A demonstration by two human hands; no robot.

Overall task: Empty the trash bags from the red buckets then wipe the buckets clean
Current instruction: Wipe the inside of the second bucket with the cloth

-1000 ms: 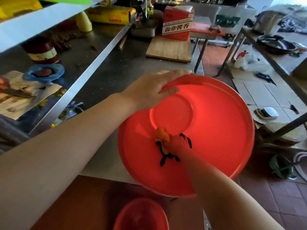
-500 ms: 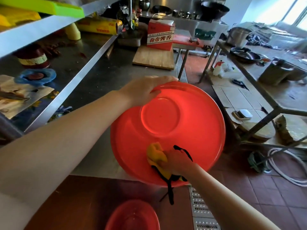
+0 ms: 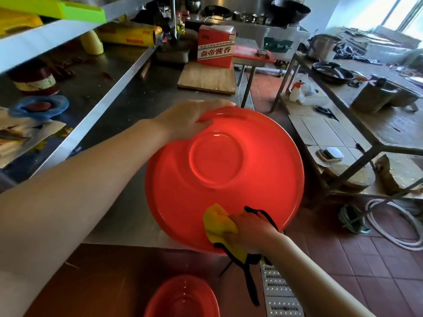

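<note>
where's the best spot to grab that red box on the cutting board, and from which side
Grip the red box across its two upright side faces, coming from above and in front. It stands upright on the wooden board, its near face unobstructed, though clutter sits close behind.

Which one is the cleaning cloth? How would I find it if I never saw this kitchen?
Find the big red bucket tipped toward the camera at the steel counter, steadied at its top rim by the left hand. Look to its lower edge, where the right hand presses something against the inside. That is the cloth: bright yellow with black trim, the only yellow thing in the red bucket.
</note>
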